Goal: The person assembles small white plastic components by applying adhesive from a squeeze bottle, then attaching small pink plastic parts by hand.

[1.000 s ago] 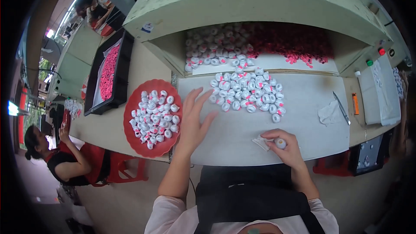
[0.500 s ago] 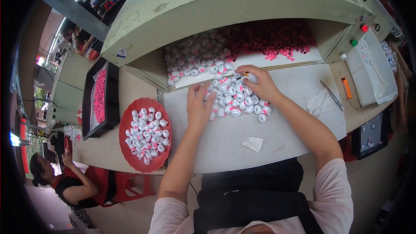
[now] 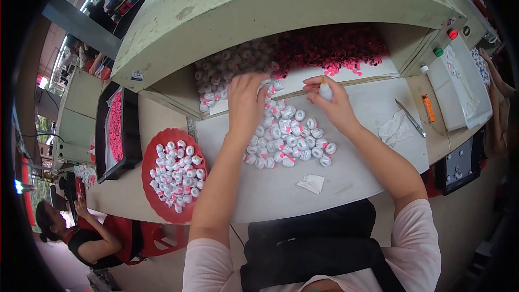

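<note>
A loose pile of small white rounded pieces with pink bits (image 3: 292, 139) lies on the pale work surface in front of a box opening. At the lip of that opening, my left hand (image 3: 247, 103) reaches over more white pieces (image 3: 230, 67), its fingers stretched forward and the thumb apart. Whether a piece is under its fingertips is hidden. My right hand (image 3: 338, 109) is raised just beyond the pile's right side, closed round a small white bottle (image 3: 326, 92) with a yellowish tip pointing up.
A heap of pink pieces (image 3: 332, 48) fills the box's right part. Left of the pile stand a red scalloped plate (image 3: 178, 217) of white pieces and a black tray (image 3: 130, 154). Tweezers (image 3: 411, 119), an orange lighter (image 3: 429, 109) and crumpled paper (image 3: 394, 128) lie right. Another person (image 3: 89, 235) sits at left.
My left hand has moved from the pile's left side forward to the box opening. The pile is broader and nearer me. My right hand with the bottle has lifted away from the pile.
</note>
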`<state>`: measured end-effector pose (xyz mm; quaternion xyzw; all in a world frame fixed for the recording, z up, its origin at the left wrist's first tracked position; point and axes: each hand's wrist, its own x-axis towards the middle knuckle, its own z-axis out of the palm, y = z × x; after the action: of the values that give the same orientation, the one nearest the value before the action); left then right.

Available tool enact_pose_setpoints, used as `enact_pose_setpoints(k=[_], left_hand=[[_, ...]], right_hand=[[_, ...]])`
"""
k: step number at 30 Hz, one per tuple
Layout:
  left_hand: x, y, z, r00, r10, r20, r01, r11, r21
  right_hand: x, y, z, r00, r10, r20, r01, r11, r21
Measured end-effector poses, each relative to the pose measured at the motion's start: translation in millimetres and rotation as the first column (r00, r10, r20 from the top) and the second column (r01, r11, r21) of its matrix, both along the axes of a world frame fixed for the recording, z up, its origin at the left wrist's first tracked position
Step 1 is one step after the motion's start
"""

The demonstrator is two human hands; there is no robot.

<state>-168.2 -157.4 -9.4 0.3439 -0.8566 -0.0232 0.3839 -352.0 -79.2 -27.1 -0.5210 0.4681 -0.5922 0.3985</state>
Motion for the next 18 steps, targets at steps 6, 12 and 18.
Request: enact_pose_setpoints(k=[6, 12, 18], left_hand=[[-36.9, -65.5, -25.6, 0.99, 0.091, 0.109, -0.085, 0.994, -0.065], [-24.5, -60.3, -35.9, 0.982, 0.077, 0.17, -0.087, 0.995, 0.05], [-16.1, -55.2, -31.6, 0.992, 0.112, 0.05, -0.119, 0.976, 0.183]], right_hand=[[-6.9, 58.6, 14.8, 0.996, -0.078, 0.044, 0.072, 0.99, 0.123], [-7.9, 101.5, 2.2, 0.959, -0.212, 0.187, 0.17, 0.961, 0.221], [-3.8, 64.8, 13.0, 0.999, -0.015, -0.028, 0.017, 0.998, 0.063]])
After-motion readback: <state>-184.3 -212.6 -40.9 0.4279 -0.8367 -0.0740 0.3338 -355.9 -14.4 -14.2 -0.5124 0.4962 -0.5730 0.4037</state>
